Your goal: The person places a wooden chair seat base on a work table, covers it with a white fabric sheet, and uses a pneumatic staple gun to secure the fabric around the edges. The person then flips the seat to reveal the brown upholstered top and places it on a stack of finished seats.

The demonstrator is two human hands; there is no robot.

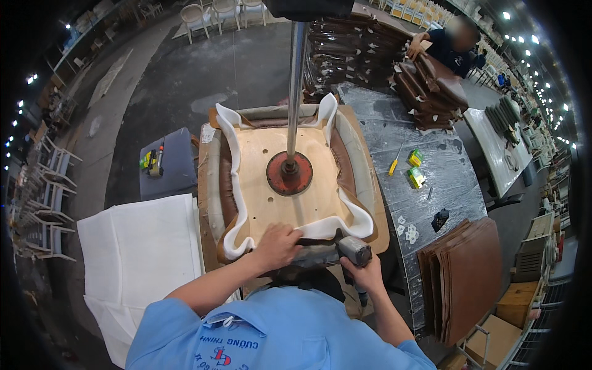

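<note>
A wooden seat board (314, 213) lies underside up, clamped under a round red press plate (279, 179) on a metal rod. White padding (235, 203) curls up around its edge, with a brown leather cover (341, 161) outside it. At the near edge, my left hand (277, 248) is closed, its fingers pinching the cover and padding against the board. My right hand (366, 274) grips a staple gun (355, 251), whose nose points at the near edge, right of my left hand.
White padding sheets (142, 246) are stacked at left, near a grey cushion (168, 161) with small boxes. On the right table (401, 185) are a yellow-handled screwdriver (393, 165), green-yellow boxes (415, 179) and brown leather pieces (465, 277). A co-worker (450, 52) handles brown covers (428, 92).
</note>
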